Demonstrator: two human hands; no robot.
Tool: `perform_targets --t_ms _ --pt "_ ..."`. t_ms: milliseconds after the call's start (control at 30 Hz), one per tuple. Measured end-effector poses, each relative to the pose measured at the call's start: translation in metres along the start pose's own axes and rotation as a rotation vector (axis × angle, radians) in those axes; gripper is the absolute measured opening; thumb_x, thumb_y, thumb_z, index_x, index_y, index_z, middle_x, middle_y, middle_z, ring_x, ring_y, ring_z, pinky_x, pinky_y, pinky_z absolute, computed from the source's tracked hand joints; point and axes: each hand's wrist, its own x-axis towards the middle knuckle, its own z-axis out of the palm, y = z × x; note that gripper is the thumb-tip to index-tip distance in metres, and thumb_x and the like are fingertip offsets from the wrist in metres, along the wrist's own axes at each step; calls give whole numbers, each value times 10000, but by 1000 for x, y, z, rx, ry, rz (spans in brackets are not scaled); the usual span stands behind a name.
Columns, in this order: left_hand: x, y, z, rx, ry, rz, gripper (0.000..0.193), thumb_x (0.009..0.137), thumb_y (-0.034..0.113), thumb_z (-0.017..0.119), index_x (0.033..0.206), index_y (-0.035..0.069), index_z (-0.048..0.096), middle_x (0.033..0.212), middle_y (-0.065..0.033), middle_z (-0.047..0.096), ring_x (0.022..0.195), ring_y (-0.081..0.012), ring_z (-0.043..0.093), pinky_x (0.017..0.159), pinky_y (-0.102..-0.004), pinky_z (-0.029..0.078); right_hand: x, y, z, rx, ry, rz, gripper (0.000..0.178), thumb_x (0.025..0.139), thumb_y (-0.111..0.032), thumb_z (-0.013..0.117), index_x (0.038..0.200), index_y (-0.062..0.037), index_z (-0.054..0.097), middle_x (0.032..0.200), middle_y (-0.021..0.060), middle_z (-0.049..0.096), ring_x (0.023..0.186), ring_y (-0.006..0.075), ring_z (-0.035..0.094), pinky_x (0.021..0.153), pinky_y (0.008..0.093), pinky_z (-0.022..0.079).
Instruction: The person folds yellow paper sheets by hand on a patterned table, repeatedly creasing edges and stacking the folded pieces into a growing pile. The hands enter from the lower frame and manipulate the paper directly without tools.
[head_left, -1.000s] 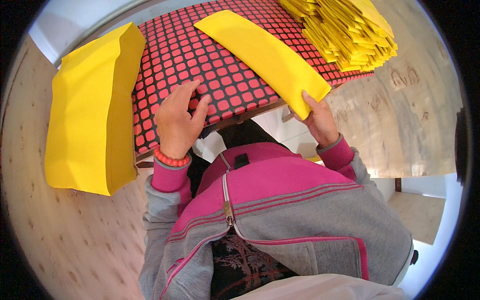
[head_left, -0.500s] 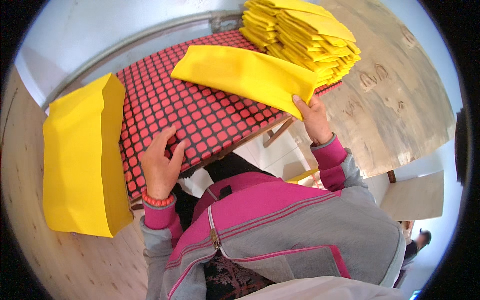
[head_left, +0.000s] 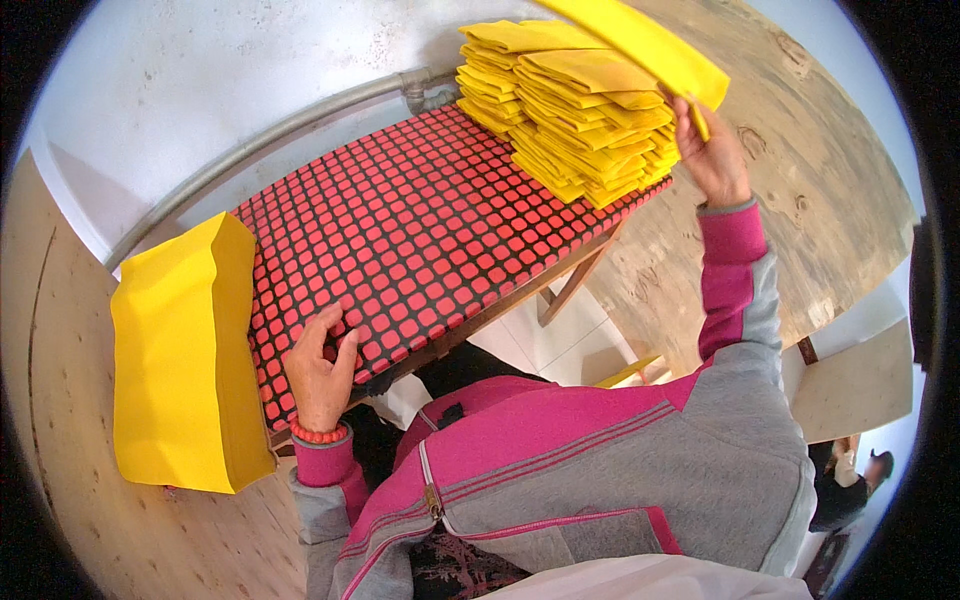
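Raised at the far right, my right hand (head_left: 712,150) pinches the near end of a folded yellow cloth-like piece (head_left: 650,45). That piece hangs in the air above a tall pile of folded yellow pieces (head_left: 590,115), its far end cut off by the top of the picture. My left hand (head_left: 322,370), a red bead bracelet at its wrist, rests at the front edge of the table, thumb and fingers apart, holding nothing. Beneath it lies a red-and-black checked table cover (head_left: 400,220). To its left stands a thick block of flat yellow sheets (head_left: 185,360).
A pale wooden board (head_left: 800,180) adjoins the table on the right, and another wooden surface (head_left: 70,330) lies under the yellow block. Along the wall behind runs a pipe (head_left: 290,125). A person (head_left: 850,485) shows in the distance at lower right.
My right hand has lifted the folded yellow piece off the table front and carried it up and right over the pile. My left hand has stayed near the same spot.
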Motion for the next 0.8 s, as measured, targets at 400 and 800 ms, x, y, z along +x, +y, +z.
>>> perform_targets --t_ms 400,800 --pt "0 4 2 -18 -8 -60 292 885 59 732 1161 -24 686 1179 -165 728 1051 -272 711 918 -347 544 162 -38 -103 -242 328 -52 254 1069 -81 482 1276 57 535 1171 190 718 976 229 740 740 251 639" --pt "-1 2 4 -16 -3 -45 273 902 61 726 1156 -28 683 1198 -163 727 1053 -256 710 923 -348 548 171 -29 -113 -355 315 0 253 1058 -99 523 1256 56 551 1170 178 714 955 213 739 731 239 639"
